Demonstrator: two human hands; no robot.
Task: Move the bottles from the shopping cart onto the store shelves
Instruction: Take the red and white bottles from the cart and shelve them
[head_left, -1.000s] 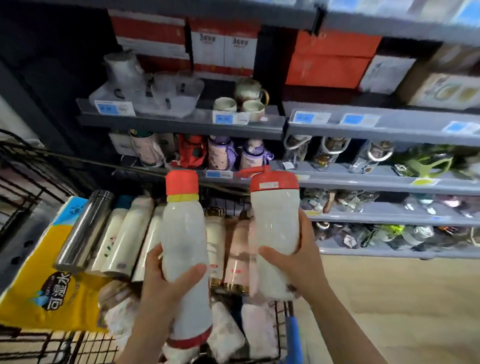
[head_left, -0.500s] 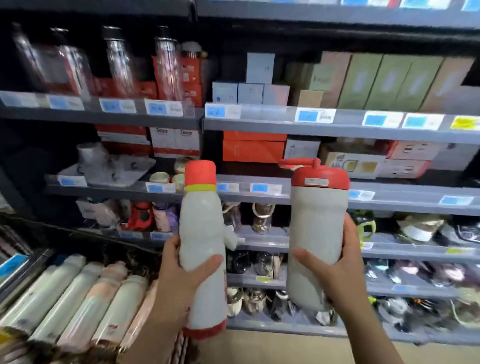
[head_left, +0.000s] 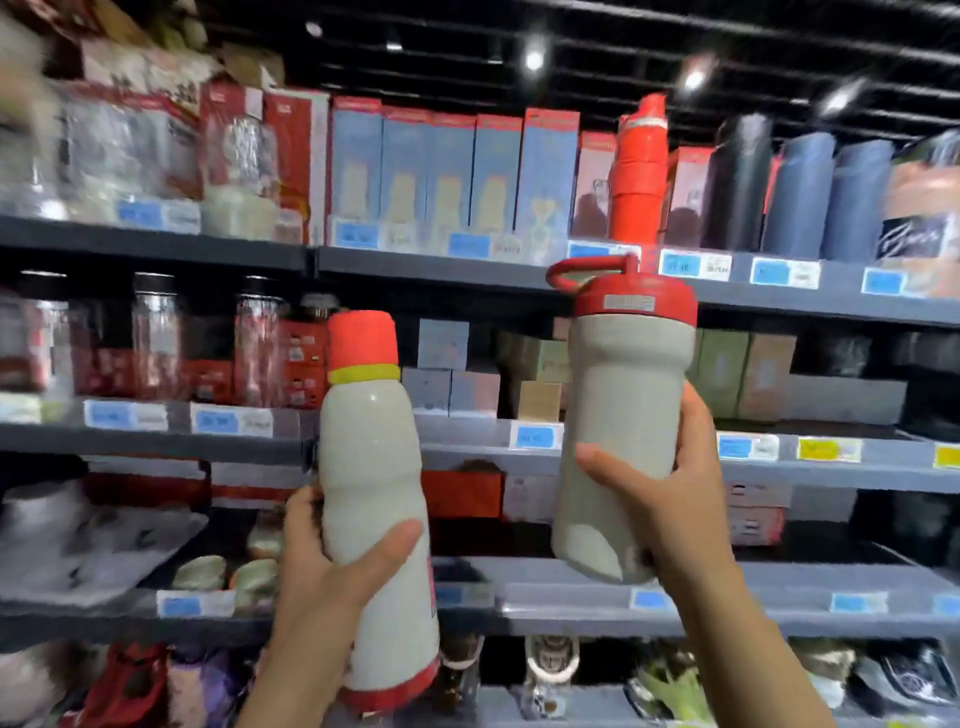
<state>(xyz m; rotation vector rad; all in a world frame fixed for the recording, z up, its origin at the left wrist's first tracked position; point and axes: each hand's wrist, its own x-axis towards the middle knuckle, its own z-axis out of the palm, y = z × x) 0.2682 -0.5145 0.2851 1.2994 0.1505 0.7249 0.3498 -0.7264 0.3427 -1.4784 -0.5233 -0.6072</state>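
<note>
A: Head view first. What are the hands doing?

B: Both are holding bottles up in front of the shelves. The left hand (head_left: 332, 566) is wrapping its fingers and thumb round the lower half of the slim bottle (head_left: 376, 519), the one with the red cap and yellow ring. The right hand (head_left: 670, 499) is gripping the wide bottle (head_left: 623, 431) round its lower body, thumb across the front, fingers behind.

A: Where are the bottles sitting against the shelving?

B: Neither is resting on anything; both are hanging in the air, upright with a slight lean. The wide bottle's red lid (head_left: 636, 301) is reaching up level with the edge of the top shelf (head_left: 415, 265). The slim one is riding lower, its cap in front of the middle shelf's goods. The cart is not showing here.

A: How are they going to handle?

B: I am judging them to be stiff and smooth-walled, probably metal flasks, light if empty, though I cannot tell what is inside since the walls are opaque. The matte bodies are likely giving fair grip. A hold at mid-body is looking safest; the wide one's lid loop (head_left: 587, 270) is offering another place to take hold.

A: What are the shelves carrying?

B: The top shelf is holding blue boxes (head_left: 452, 176), a red flask (head_left: 636, 171) and dark flasks (head_left: 800, 197). Below, clear jars (head_left: 156, 338) are standing at left, small cartons (head_left: 540, 374) in the middle. It is blurred, so I am seeing no sure free spot.
</note>
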